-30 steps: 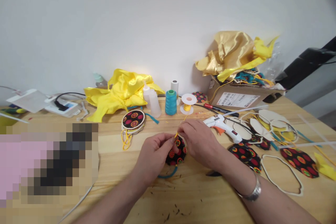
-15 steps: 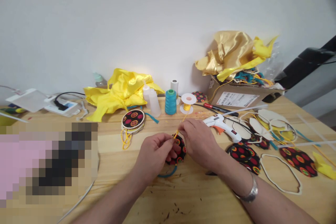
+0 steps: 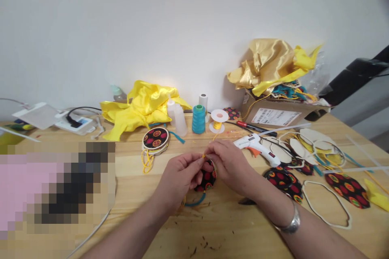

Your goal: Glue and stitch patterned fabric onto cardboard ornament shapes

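My left hand [image 3: 185, 172] is closed, pinching a yellow cord [image 3: 204, 156] between thumb and forefinger. From the other side my right hand [image 3: 227, 162] pinches the same cord, its fingertips almost touching the left ones. Beneath both hands lies a round piece covered in black patterned fabric [image 3: 209, 180], partly hidden by my fingers. A teal tassel [image 3: 196, 201] curves out from its lower edge. Beyond my fingers stands a white spool of yellow cord [image 3: 218, 124], with a strand leading down toward my hands.
A white glue gun [image 3: 258, 149] lies to the right, near wooden frames [image 3: 326, 204] and patterned fabric pieces [image 3: 348, 189]. Behind stand a teal thread cone [image 3: 199, 119], squeeze bottles [image 3: 180, 120] and a cardboard box [image 3: 275, 114]. Finished-looking round pieces [image 3: 155, 139] are stacked left, near yellow satin [image 3: 138, 109].
My hands have drawn closer together at the cord, the right fingertips coming down to the left ones. The view has shifted slightly.
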`<state>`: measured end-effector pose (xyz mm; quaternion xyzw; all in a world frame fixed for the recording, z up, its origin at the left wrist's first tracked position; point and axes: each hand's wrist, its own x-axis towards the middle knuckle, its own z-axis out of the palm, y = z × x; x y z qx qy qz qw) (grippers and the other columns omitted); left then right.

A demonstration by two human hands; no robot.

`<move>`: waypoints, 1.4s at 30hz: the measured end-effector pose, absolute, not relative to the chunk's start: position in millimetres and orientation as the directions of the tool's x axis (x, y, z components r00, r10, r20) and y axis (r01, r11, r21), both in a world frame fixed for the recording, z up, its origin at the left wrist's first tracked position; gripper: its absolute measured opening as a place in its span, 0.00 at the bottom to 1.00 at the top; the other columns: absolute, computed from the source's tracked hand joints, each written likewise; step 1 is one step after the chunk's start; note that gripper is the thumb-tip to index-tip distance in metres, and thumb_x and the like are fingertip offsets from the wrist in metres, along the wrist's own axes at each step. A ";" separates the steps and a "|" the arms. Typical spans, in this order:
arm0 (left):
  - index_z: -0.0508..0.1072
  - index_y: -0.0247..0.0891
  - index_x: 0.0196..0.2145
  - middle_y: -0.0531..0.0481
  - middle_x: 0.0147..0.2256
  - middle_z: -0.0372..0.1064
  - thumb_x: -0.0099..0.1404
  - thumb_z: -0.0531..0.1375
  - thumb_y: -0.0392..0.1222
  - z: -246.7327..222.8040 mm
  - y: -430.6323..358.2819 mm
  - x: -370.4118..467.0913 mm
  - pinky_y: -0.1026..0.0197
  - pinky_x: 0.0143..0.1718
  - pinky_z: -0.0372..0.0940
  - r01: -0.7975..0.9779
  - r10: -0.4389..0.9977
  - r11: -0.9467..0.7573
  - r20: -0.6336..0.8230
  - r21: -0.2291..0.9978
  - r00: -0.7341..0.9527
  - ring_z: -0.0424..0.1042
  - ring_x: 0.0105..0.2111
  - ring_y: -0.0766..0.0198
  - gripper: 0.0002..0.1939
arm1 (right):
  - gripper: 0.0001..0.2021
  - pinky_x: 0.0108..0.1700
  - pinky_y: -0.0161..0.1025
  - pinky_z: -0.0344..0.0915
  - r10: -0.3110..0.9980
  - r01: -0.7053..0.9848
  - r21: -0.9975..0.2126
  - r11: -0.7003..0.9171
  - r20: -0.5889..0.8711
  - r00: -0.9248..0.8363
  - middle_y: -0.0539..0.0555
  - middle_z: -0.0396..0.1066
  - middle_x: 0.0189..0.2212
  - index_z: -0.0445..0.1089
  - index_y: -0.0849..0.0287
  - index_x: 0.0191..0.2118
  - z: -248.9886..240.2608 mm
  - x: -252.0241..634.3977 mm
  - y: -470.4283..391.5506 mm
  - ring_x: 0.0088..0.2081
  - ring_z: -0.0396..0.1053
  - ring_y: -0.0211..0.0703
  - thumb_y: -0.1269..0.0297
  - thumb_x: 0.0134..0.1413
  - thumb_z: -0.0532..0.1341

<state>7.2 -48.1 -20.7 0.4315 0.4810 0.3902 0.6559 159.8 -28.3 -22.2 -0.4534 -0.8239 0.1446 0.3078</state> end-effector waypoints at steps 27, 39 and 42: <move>0.75 0.33 0.30 0.57 0.16 0.64 0.59 0.58 0.42 -20.0 -48.4 6.8 0.72 0.17 0.52 0.015 0.952 0.256 -0.254 0.967 0.170 0.58 0.16 0.74 0.10 | 0.05 0.33 0.34 0.61 0.932 0.462 -0.819 0.339 0.225 -0.285 0.48 0.70 0.25 0.67 0.59 0.27 -19.3 158.9 -27.6 0.29 0.66 0.37 0.75 0.50 0.58; 0.75 0.33 0.31 0.54 0.18 0.68 0.59 0.59 0.43 -19.6 -49.2 7.4 0.71 0.19 0.55 0.042 0.947 0.260 -0.263 0.965 0.185 0.60 0.17 0.73 0.10 | 0.06 0.30 0.34 0.57 0.927 0.530 -0.776 0.342 0.186 -0.325 0.48 0.66 0.24 0.63 0.59 0.27 -15.5 158.8 -28.5 0.28 0.63 0.36 0.73 0.53 0.55; 0.76 0.35 0.32 0.49 0.25 0.73 0.58 0.59 0.45 -21.1 -48.0 7.6 0.69 0.25 0.62 -0.056 0.946 0.285 -0.271 0.957 0.175 0.67 0.23 0.69 0.10 | 0.06 0.30 0.34 0.56 0.928 0.549 -0.759 0.351 0.201 -0.315 0.48 0.65 0.24 0.61 0.59 0.27 -15.1 160.6 -27.0 0.28 0.61 0.37 0.73 0.54 0.54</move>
